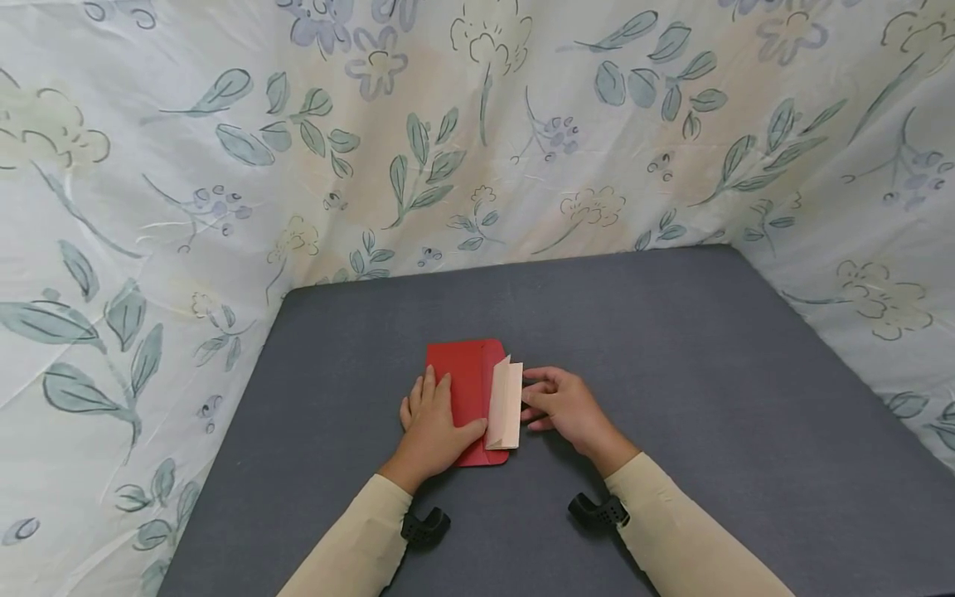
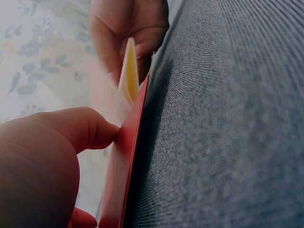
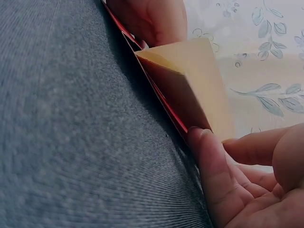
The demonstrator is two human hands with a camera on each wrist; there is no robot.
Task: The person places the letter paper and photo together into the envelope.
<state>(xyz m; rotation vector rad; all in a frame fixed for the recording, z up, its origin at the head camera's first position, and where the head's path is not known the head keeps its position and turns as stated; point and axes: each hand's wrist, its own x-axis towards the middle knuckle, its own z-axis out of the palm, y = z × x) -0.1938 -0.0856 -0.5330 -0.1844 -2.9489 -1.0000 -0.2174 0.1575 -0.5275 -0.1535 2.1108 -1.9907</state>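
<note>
A red envelope (image 1: 464,390) lies on the dark grey table, its flap side toward the right. Along that end stands a folded cream paper (image 1: 506,406), overlapping the flap; its fold shows yellow inside in the left wrist view. My left hand (image 1: 430,427) rests on the envelope with fingers spread, the thumb pressing near the paper's lower left edge. On the other side, my right hand (image 1: 569,408) pinches the paper's right edge between thumb and fingertips, seen in the right wrist view beside the cream sheet (image 3: 199,80).
The dark grey table (image 1: 671,348) extends around both hands. A white curtain with a leaf and flower print (image 1: 522,124) hangs behind and along the sides. Each wrist wears a black camera band (image 1: 425,528).
</note>
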